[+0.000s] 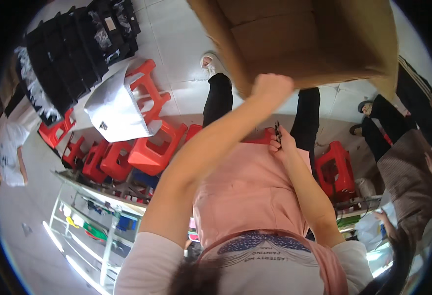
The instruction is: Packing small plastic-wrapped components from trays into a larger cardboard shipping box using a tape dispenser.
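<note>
My left hand (pixel 273 91) reaches across to the near edge of a large open cardboard box (pixel 319 76). Its fingers are curled under and look closed; whatever they may hold is hidden. In front of the pink apron (pixel 250 189), my right hand (pixel 285 143) is closed, with small black pieces (pixel 278 132) poking out between thumb and fingers. They are too small for me to tell their kind. The right hand is below the box and apart from it.
Red plastic stools (pixel 152 152) stand at the left, one under a silvery sheet (pixel 117 105). Behind it are stacked black trays (pixel 71 61) with clear wrapping. Another red stool (pixel 334 167) is at my right. People sit at the right (pixel 407 172) and stand at the far left (pixel 12 152).
</note>
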